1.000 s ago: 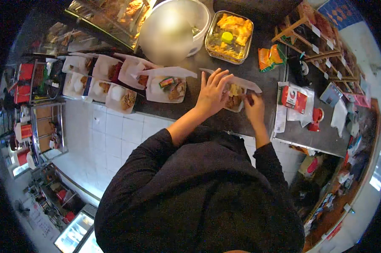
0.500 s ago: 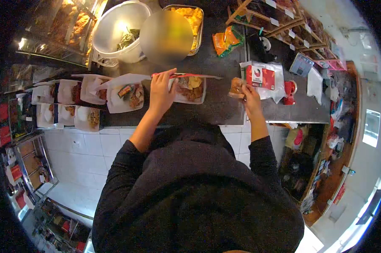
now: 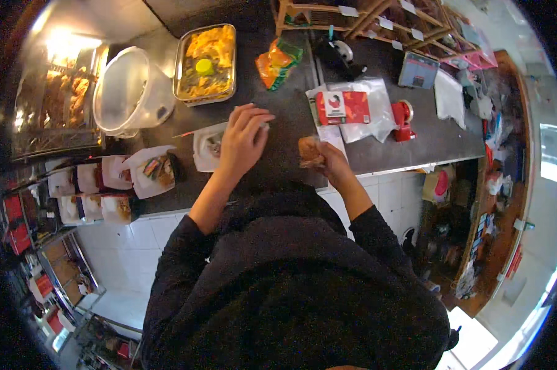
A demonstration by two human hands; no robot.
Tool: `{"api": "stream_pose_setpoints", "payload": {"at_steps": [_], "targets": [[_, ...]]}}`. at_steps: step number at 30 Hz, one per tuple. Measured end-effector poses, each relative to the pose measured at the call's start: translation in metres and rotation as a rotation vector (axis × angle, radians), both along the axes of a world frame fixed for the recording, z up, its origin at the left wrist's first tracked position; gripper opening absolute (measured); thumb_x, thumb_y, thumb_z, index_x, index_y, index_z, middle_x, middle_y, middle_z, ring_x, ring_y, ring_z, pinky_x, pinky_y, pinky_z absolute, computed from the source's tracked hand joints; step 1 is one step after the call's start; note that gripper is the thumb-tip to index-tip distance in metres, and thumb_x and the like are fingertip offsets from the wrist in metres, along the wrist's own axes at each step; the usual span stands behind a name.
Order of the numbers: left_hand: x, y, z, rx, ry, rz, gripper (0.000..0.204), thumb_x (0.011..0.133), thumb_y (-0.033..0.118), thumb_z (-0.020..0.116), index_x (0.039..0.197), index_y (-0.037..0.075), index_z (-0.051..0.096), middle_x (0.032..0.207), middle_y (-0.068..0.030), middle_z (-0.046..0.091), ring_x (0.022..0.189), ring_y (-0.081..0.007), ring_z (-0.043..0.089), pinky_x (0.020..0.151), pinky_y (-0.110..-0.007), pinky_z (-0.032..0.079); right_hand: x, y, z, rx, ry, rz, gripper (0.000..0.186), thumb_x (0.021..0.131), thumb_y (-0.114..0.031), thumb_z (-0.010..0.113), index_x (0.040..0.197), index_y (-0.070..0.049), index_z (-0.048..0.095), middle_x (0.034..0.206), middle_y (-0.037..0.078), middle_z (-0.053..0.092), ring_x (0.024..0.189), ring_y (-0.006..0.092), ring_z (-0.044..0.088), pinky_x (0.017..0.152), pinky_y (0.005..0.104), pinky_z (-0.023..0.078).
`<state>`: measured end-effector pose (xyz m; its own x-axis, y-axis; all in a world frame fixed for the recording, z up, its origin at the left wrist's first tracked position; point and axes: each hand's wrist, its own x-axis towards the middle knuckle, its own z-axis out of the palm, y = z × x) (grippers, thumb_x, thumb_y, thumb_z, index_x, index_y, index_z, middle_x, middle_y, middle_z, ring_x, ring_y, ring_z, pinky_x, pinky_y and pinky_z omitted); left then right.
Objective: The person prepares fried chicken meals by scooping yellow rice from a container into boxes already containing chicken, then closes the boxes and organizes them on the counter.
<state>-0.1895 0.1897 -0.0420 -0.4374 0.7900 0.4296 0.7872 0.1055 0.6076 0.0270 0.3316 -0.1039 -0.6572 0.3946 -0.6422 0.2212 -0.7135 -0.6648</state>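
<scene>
My left hand lies flat over a white paper food box on the dark counter, fingers spread and pressing on its lid. My right hand is closed around a brown, bun-like piece of food just above the counter's front edge. To the left stands another open white box with filling, and beyond it a row of several more filled boxes.
A rectangular metal tray of yellow food and a large clear plastic tub stand at the back. Orange snack packets, a red-and-white pack on plastic bags, a red tape dispenser and wooden racks lie to the right.
My view has swung right and closer. My left hand stays on the white box, now lying flat on it. My right hand, holding the bun, has drawn nearer the box.
</scene>
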Motion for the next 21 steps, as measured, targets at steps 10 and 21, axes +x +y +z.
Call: {"api": "stream_pose_setpoints", "payload": {"at_steps": [10, 21], "targets": [[0.049, 0.175, -0.096, -0.263, 0.188, -0.416, 0.029, 0.077, 0.014, 0.067, 0.105, 0.019, 0.066, 0.135, -0.0045, 0.048, 0.126, -0.034, 0.042, 0.105, -0.048, 0.038, 0.126, 0.062, 0.007, 0.196, -0.282, -0.354, 0.028, 0.092, -0.03, 0.057, 0.113, -0.011, 0.055, 0.108, 0.008, 0.063, 0.097, 0.0228, 0.065, 0.073, 0.0417, 0.056], [0.048, 0.212, -0.097, -0.606, 0.272, -0.576, 0.09, 0.058, 0.025, 0.081, 0.139, 0.023, 0.042, 0.151, -0.0175, 0.027, 0.129, -0.0498, 0.036, 0.104, -0.055, 0.038, 0.092, 0.125, -0.034, 0.87, -0.204, -0.002, 0.027, 0.09, -0.02, 0.063, 0.111, -0.004, 0.057, 0.099, 0.007, 0.065, 0.086, 0.019, 0.065, 0.076, 0.0316, 0.051]]}}
